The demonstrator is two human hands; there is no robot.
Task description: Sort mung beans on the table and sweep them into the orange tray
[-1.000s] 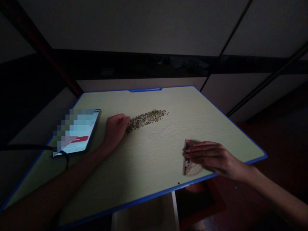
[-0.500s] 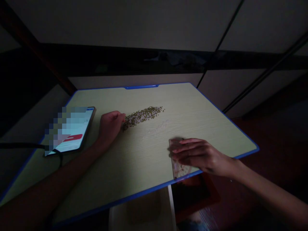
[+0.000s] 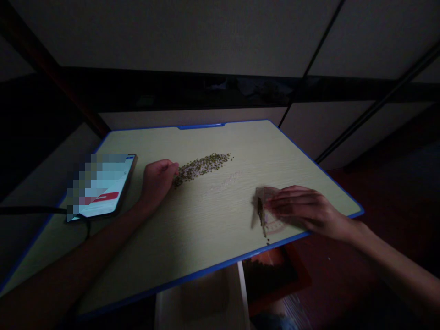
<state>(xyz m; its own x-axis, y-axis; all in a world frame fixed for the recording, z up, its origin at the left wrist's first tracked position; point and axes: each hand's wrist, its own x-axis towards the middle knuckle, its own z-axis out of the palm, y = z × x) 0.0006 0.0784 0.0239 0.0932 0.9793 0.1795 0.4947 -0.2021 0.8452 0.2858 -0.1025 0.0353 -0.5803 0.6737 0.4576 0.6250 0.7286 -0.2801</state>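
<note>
My left hand [image 3: 157, 181] is closed beside the left end of a long pile of small green beans mixed with whitish grains [image 3: 202, 167]. Its fingertips are pressed together; whether they hold anything is hidden. My right hand [image 3: 305, 208] grips a clear protractor [image 3: 275, 225] over the right front part of the table, its straight edge to the left. Along that edge lies a short row of dark beans [image 3: 260, 211], with a few stray ones toward the table's rim. A thin streak of whitish grains [image 3: 225, 182] is spread between the pile and the protractor.
The pale folding table [image 3: 144, 266] has a blue rim. On its left lies a lit phone [image 3: 106, 188] with a black cable [image 3: 34, 210] across it. Below the front edge are a white container [image 3: 243, 293] and a reddish-orange tray [image 3: 303, 277] holding dark contents.
My right hand and the protractor have moved away from the front edge and slightly right. A row of beans now shows along the protractor's edge. My left hand has stayed in place.
</note>
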